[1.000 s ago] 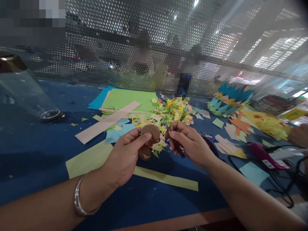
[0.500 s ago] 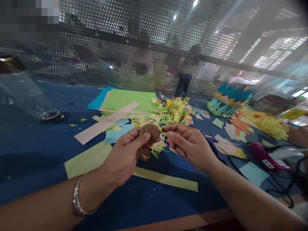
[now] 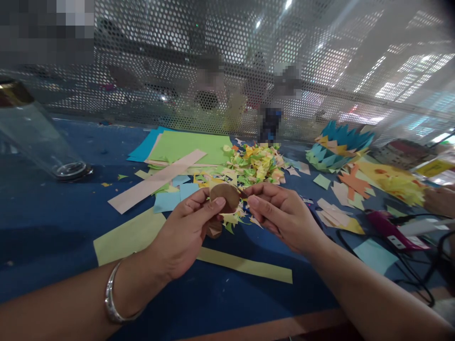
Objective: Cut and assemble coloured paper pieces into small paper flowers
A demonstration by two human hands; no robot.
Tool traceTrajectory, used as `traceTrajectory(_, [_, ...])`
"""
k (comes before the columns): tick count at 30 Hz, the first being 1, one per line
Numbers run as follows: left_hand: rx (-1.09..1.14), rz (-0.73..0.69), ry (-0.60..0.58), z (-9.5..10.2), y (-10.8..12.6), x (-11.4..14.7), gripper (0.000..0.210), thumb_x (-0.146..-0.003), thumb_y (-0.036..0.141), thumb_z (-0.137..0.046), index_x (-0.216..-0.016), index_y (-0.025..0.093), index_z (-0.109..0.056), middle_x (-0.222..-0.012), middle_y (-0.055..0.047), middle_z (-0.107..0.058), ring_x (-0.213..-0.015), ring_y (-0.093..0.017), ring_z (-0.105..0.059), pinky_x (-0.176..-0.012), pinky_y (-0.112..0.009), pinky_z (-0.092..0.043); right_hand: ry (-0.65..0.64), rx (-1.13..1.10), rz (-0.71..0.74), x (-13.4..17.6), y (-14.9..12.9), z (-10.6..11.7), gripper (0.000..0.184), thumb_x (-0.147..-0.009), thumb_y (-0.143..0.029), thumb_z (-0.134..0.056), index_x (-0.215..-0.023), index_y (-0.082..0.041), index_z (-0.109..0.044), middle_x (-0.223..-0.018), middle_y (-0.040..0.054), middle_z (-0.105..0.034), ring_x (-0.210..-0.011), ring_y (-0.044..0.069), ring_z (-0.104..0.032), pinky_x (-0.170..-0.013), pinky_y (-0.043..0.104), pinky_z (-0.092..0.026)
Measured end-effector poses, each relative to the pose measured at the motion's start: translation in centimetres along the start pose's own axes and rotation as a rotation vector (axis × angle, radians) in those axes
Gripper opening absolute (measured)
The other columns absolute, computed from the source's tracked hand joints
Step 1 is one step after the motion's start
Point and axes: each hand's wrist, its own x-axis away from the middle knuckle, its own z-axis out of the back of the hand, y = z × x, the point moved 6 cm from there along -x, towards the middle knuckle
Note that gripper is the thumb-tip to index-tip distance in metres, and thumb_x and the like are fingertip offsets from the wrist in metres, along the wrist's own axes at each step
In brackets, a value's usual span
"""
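Observation:
My left hand is closed, thumb on top, around a flat brown disc that looks like paper or card. Its face is turned toward me. Right beside the disc's edge, my right hand pinches thumb and forefinger together. A small dark sliver shows at those fingertips; whether it is part of the disc I cannot tell. Below the disc, a second brown round piece lies partly hidden behind my left fingers. Behind both hands spreads a heap of small yellow, green and pink paper scraps.
Green sheets lie at the back. Pale strips and a yellow strip are on the blue table. A glass bottle stands left. At right are a blue paper crown, a magenta power strip and cables.
The disc has turned a little and shifted slightly right, so more of its round face shows. Both hands keep their hold with only small movement.

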Motion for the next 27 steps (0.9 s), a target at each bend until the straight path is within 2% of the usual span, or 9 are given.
traceTrajectory(4, [-0.004,-0.010,0.004,-0.13,0.12,0.15,0.022,-0.083,0.036,-0.075,-0.093,0.019,-0.067,-0.087,-0.003,-0.060,-0.067,-0.012,-0.048,-0.055,-0.023,-0.039,0.008,0.049,0.028,0.04,-0.13,0.13,0.028,-0.091,-0.045,-0.068,-0.099,-0.018,-0.067,-0.062,-0.0044,-0.055,-0.040,0.002,-0.032,-0.036,0.019,-0.020])
traceTrajectory(12, [-0.039,-0.022,-0.007,0.20,-0.38,0.20,0.024,-0.087,0.036,-0.071,-0.105,0.021,-0.068,-0.089,-0.004,-0.062,-0.072,-0.012,-0.052,-0.058,-0.022,-0.042,0.021,0.100,0.059,0.09,-0.21,0.41,0.028,-0.090,-0.045,-0.068,-0.096,-0.018,-0.068,-0.062,-0.0029,-0.055,-0.048,0.007,-0.042,-0.041,0.020,-0.029])
traceTrajectory(21, [-0.052,-0.021,0.007,-0.01,0.08,0.09,0.023,-0.083,0.035,-0.075,-0.101,0.021,-0.071,-0.088,-0.004,-0.067,-0.063,-0.010,-0.049,-0.054,-0.022,-0.041,0.013,0.147,0.063,0.26,-0.64,0.40,0.029,-0.091,-0.046,-0.067,-0.098,-0.018,-0.068,-0.059,-0.0042,-0.053,-0.045,0.006,-0.040,-0.041,0.021,-0.027])
traceTrajectory(27, [-0.089,-0.044,-0.022,0.13,0.05,-0.06,0.020,-0.086,0.034,-0.072,-0.099,0.019,-0.070,-0.088,-0.004,-0.064,-0.068,-0.011,-0.051,-0.055,-0.021,-0.042,-0.024,0.141,0.073,0.28,-0.78,0.43,0.026,-0.092,-0.044,-0.067,-0.097,-0.018,-0.067,-0.060,-0.0044,-0.053,-0.048,0.006,-0.042,-0.042,0.021,-0.027])
